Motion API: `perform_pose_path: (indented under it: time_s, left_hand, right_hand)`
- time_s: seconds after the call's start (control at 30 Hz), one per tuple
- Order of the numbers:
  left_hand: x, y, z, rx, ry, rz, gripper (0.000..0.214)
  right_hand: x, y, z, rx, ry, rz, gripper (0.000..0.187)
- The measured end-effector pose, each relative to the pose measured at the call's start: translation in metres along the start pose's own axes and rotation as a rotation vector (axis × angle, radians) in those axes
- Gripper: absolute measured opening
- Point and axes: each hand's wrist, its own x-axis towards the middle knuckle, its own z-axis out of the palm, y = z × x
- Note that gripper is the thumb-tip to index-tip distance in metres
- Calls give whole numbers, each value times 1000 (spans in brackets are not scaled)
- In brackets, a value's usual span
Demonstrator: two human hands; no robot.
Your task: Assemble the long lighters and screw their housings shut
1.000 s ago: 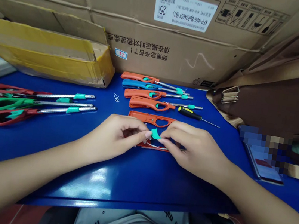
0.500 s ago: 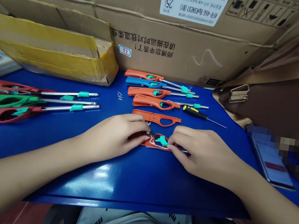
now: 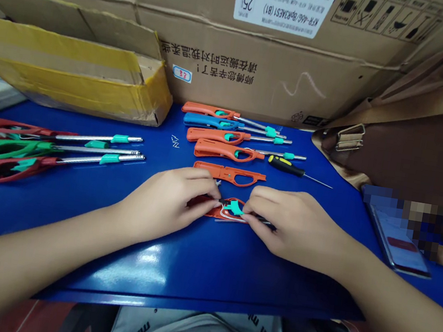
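An opened orange lighter half-shell (image 3: 227, 212) lies flat on the blue table (image 3: 189, 262), with a white wire and a teal trigger piece (image 3: 235, 208) in it. My left hand (image 3: 171, 201) is closed and pinches the shell's left end. At the right end, my right hand (image 3: 294, 224) is closed too, its fingertips pressing the shell beside the teal piece. A second orange half-shell (image 3: 228, 174) lies just behind the hands.
Several assembled long-nozzle lighters (image 3: 226, 136) lie in a row at the back, beside a yellow-handled screwdriver (image 3: 288, 167). More lighters (image 3: 39, 151) lie at the left. Cardboard boxes (image 3: 264, 55) wall the back, a brown bag (image 3: 418, 146) and phone (image 3: 399, 239) sit right.
The teal piece, held up between both hands' fingertips a second ago, now sits down in the orange shell on the table. Both hands have lowered onto the shell.
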Motion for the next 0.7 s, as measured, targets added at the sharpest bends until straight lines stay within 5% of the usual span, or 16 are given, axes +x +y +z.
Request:
perform_pose_path:
  time_s: [0.37,0.7]
  left_hand:
    - [0,1,0,-2,38,-31,8]
    - [-1,-1,2,-23,56,22,13]
  right_hand:
    - [2,3,7,234,50,46,14]
    - [1,1,6,121,37,29,17]
